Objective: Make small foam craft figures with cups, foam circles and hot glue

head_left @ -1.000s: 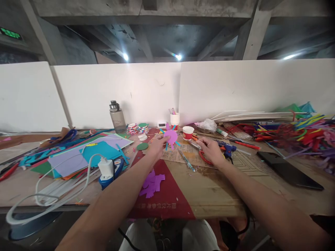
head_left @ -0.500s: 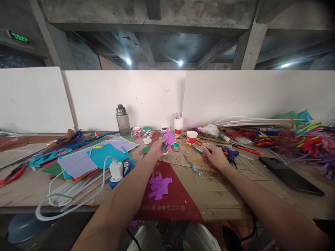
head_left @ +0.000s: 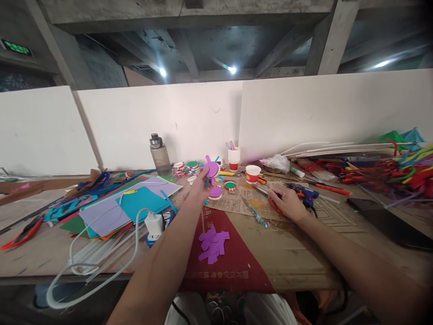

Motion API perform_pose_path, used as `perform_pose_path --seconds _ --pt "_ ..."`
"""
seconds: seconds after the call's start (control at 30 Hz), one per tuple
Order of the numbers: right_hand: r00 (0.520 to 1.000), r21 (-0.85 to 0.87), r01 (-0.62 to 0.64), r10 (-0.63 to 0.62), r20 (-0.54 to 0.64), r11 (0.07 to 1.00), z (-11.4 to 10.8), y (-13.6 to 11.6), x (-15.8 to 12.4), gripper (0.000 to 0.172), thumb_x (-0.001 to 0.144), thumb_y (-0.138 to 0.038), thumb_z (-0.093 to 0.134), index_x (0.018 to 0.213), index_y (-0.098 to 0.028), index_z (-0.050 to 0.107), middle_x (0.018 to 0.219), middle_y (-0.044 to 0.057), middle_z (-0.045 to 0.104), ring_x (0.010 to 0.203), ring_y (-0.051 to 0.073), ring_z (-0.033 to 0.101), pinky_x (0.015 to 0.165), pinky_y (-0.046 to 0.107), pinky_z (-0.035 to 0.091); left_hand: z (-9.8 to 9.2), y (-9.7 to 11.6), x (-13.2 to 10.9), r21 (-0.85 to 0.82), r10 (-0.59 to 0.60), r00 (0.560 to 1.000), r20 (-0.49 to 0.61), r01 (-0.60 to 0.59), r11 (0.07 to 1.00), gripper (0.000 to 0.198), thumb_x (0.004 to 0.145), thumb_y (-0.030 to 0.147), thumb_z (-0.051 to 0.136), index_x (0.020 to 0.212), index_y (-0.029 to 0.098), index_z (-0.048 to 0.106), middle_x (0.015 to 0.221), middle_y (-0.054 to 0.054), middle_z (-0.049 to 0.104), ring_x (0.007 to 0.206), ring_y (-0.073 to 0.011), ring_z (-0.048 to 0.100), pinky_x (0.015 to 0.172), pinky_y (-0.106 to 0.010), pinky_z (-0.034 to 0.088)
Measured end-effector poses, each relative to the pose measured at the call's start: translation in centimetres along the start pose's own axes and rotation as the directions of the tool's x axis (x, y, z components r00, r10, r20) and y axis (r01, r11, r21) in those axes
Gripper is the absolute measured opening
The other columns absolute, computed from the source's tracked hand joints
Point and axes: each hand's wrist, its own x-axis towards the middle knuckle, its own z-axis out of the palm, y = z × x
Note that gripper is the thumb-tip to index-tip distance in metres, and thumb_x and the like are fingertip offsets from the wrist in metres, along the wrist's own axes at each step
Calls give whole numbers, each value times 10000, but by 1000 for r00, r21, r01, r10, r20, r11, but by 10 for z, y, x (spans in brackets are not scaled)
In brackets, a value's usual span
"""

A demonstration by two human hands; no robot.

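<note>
My left hand (head_left: 202, 186) pinches a purple paper disc (head_left: 212, 169) with purple and blue strips sticking out from its edge, held up above the table. Below it lies another purple disc (head_left: 215, 193) with a pale rim. Over at the right, my right hand (head_left: 286, 202) is closed on scissors (head_left: 275, 207); a red handle shows under the fingers, and the blades point up and left. A pile of purple paper strips (head_left: 214, 243) rests on the red sheet between my arms. A green-topped round piece (head_left: 230, 186) sits just right of the purple discs.
A paper cup (head_left: 253, 174) and a cup of pens (head_left: 233, 159) stand behind. A blue glue gun (head_left: 308, 195) and a black phone (head_left: 389, 221) lie right. Coloured paper (head_left: 108, 212), a white charger with cable (head_left: 154, 225) and a bottle (head_left: 160, 155) are left.
My left hand has tilted the purple disc and moved it slightly left and up, uncovering the purple disc below. My right hand keeps its place at the scissors. The view has shifted a little.
</note>
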Motion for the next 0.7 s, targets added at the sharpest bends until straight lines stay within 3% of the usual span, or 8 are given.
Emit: perform_pose_path --seconds 0.2,0.47,0.7 --pt "999 16 -41 41 23 999 -2 -3 -3 401 880 -486 434 637 -226 616 628 45 655 595 213 572 601 331 418 -2 5 -1 -41 45 998 -49 -47 998 208 722 201 778 791 182 583 572 60 575 445 -49 485 437 -175 390" --pt "999 23 -49 49 2 999 -1 -3 -5 372 872 -470 449 636 -239 619 612 50 648 589 224 583 605 344 431 -4 -18 -1 91 26 992 -127 -15 996 245 665 182 801 727 160 564 591 54 559 490 -44 467 459 -174 373" --pt "999 41 -17 16 43 999 -1 -3 -6 384 901 -466 445 625 -244 595 610 42 639 583 211 567 584 336 413 -2 -29 -8 225 103 995 3 -101 969 305 548 244 864 714 151 626 690 28 611 621 -72 517 545 -200 392"
